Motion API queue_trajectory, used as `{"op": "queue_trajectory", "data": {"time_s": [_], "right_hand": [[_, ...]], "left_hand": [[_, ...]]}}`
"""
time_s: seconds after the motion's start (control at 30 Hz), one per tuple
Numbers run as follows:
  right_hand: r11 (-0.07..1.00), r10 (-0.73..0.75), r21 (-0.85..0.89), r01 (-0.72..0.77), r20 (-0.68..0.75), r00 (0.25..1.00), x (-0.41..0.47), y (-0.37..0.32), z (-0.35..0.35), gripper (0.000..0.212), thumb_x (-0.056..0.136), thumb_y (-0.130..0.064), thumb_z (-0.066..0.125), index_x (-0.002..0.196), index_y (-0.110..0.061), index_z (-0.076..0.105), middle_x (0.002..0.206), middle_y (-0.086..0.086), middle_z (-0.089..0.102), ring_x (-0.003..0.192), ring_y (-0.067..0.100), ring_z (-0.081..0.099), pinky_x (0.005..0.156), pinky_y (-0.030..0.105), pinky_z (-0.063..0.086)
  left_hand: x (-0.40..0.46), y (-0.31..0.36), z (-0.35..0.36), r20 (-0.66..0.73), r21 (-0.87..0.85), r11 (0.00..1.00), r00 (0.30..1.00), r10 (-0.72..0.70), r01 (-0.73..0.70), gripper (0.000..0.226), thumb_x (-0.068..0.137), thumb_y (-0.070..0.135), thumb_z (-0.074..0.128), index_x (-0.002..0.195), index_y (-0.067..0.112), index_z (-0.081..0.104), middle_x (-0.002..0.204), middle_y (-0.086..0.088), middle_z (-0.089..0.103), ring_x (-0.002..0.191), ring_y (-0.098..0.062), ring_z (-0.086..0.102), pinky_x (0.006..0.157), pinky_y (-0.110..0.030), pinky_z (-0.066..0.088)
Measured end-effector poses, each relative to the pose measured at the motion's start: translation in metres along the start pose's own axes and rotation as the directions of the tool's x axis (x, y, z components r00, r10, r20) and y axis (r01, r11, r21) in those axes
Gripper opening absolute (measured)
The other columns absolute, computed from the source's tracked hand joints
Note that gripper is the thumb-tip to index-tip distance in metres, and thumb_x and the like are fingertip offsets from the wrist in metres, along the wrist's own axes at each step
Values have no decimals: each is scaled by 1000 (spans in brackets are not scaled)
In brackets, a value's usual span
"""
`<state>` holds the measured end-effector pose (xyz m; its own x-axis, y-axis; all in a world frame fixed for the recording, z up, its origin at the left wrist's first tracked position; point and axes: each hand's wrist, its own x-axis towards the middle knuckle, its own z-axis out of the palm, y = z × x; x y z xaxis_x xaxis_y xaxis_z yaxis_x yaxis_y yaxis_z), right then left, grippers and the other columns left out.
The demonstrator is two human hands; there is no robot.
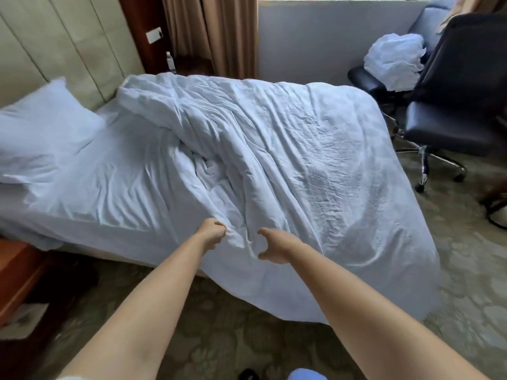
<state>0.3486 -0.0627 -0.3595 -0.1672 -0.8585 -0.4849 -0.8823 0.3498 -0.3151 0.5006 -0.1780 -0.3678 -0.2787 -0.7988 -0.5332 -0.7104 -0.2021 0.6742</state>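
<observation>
Two hands were at the white duvet (301, 160), draped mid-frame off the bed (104, 193): left hand (212, 233) pinched its hem, right hand (277, 246) spread, holding nothing. Looked soft, bulky, limp; best gripped wide along the hem.

One wide-angle camera on the head looks forward and down from beside the bed (109, 204). It is close over the near edge and faces across the duvet (288, 149) toward the curtain (208, 31), with the office chair (450, 127) at far right.

The duvet (288, 160) is matt white cloth, heavily creased; the pillow (41, 130) smoother cotton. The office chair (452, 105) is glossy black leather on shiny metal legs.
</observation>
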Motion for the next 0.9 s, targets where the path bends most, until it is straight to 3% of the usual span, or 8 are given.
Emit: {"op": "queue_trajectory", "data": {"time_s": [0.1, 0.17, 0.27, 0.43, 0.63, 0.77, 0.9], "right_hand": [[999, -6, -33, 7, 41, 999, 30, -25, -4, 74, 88, -36, 63, 150, -23, 24, 150, 2, 36, 134, 25, 39, 103, 36, 38], [999, 2, -54, 2, 61, 998, 55, -38, -9, 75, 88, -36, 63, 150, -23, 24, 149, 3, 37, 134, 26, 39, 104, 37, 39], [998, -10, -59, 13, 57, 998, 96, -54, -17, 72, 88, -37, 63, 148, -22, 26, 147, 2, 39, 132, 26, 42, 103, 39, 41], [995, -21, -96, 32, 115, 993, 175, -79, -17, 73, 88, -38, 61, 149, -24, 24, 145, 1, 39, 129, 25, 43, 100, 39, 43], [999, -34, -27, 39, 165, 986, 299, -107, -14, 67, 88, -37, 61, 145, -20, 30, 141, 5, 40, 126, 27, 45, 95, 38, 44], [998, 24, 58, -39, 238, 971, 372, -121, -2, 67, 86, -41, 64, 140, -16, 34, 138, 5, 40, 123, 26, 45, 93, 38, 43], [971, 112, 172, -168, 294, 949, 420, -125, 14, 85, 86, -42, 65, 148, -10, 17, 150, 10, 25, 135, 27, 34, 103, 39, 36]], "left_hand": [[22, -8, -25, -5, 87, 996, 1000, 14, -13, 23, 86, 7, 44, 73, 18, 59, 86, -9, 58, 82, -26, 53, 68, -30, 44], [38, -15, -40, 7, 169, 985, 999, 32, -33, 23, 85, 6, 44, 79, 19, 61, 88, -7, 59, 90, -28, 56, 77, -34, 50], [68, -21, -65, 22, 347, 934, 996, 81, -84, 22, 88, 7, 45, 99, 14, 62, 111, -10, 61, 109, -29, 56, 93, -35, 47], [130, -33, -102, 109, 626, 766, 989, 100, -146, 43, 91, 8, 43, 133, 16, 48, 140, -6, 43, 127, -26, 44, 97, -32, 40], [232, -27, -142, 146, 753, 628, 980, 133, -197, 52, 90, 8, 45, 140, 21, 41, 143, 1, 37, 131, -22, 37, 99, -36, 43], [305, -21, -156, 285, 821, 491, 954, 92, -293, 60, 87, 15, 53, 143, 23, 34, 149, -1, 27, 137, -22, 28, 103, -36, 38], [365, -17, -156, 422, 853, 301, 903, 87, -427, 77, 83, 17, 61, 149, 24, 21, 158, -5, 8, 144, -23, 13, 113, -38, 26]]}}
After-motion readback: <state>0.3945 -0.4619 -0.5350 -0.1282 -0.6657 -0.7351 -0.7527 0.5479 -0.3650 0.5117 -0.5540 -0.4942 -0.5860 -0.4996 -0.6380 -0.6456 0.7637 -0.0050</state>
